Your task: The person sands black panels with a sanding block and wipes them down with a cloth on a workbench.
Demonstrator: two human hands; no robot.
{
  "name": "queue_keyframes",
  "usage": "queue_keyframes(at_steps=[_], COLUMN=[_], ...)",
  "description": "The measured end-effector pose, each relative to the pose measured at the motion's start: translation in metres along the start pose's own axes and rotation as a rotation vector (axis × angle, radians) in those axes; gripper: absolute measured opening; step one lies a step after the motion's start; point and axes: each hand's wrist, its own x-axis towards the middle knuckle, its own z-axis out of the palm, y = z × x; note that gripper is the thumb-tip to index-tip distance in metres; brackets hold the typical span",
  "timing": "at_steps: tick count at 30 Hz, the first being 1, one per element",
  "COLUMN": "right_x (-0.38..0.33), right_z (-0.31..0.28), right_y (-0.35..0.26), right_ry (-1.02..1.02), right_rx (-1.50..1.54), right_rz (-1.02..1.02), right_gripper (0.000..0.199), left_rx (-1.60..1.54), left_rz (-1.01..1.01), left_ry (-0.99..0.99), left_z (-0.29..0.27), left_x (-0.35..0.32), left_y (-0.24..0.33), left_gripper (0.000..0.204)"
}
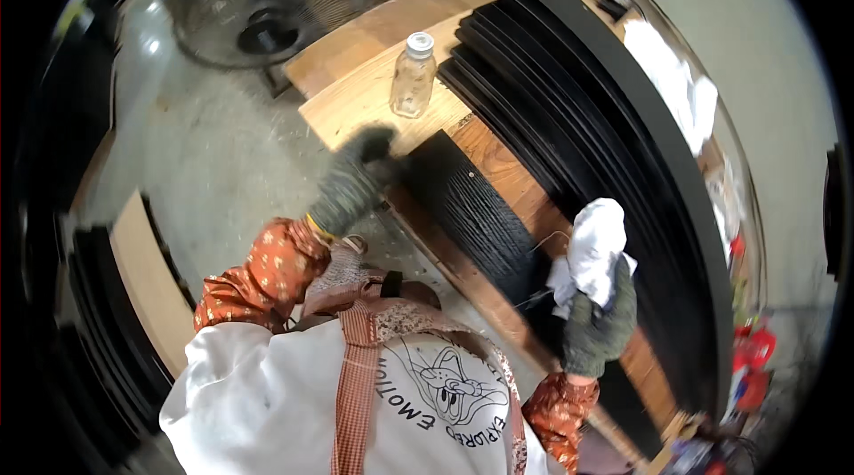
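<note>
A black board (pixel 471 208) with a rippled grain lies along the near side of the wooden workbench. My right hand (pixel 601 324), in a dark grey-green glove, is closed round a bunched white cloth (pixel 596 244) over this board. At the board's far left end is my left hand (pixel 360 168), gloved the same way. Motion smears its fingers, so I cannot tell whether they grip the board's edge. Beyond that hand stands an upright clear glass jar (pixel 413 79) with a white lid.
Long black boards (pixel 569 119) are stacked along the bench's far side. White cloths or papers (pixel 672 84) lie behind them. A large round fan (pixel 267 21) stands at the upper left. More dark boards (pixel 102 315) and a tan panel (pixel 151 275) are at the lower left.
</note>
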Motion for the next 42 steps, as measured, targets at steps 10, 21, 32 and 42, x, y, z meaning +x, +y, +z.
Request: queue_keyframes(at_steps=[10, 21, 32, 42], right_x=[-0.011, -0.004, -0.026, 0.040], right_z=[0.122, 0.157, 0.202, 0.151], right_y=[-0.062, -0.144, -0.141, -0.143], right_ry=[-0.385, 0.612, 0.290, 0.285], right_rx=[-0.266, 1.607, 0.265, 0.258], right_rz=[0.114, 1.085, 0.308, 0.469], right_gripper=[0.062, 0.045, 0.058, 0.063], left_rx=[0.213, 0.971, 0.714, 0.339], left_rz=[0.507, 1.484, 1.729, 0.841], left_ry=[-0.679, -0.664, -0.778, -0.886], left_z=[0.015, -0.007, 0.000, 0.018], left_x=[0.179, 0.164, 0.136, 0.190], left_y=[-0.007, 0.073, 0.078, 0.014], left_gripper=[0.093, 0.049, 0.019, 0.056])
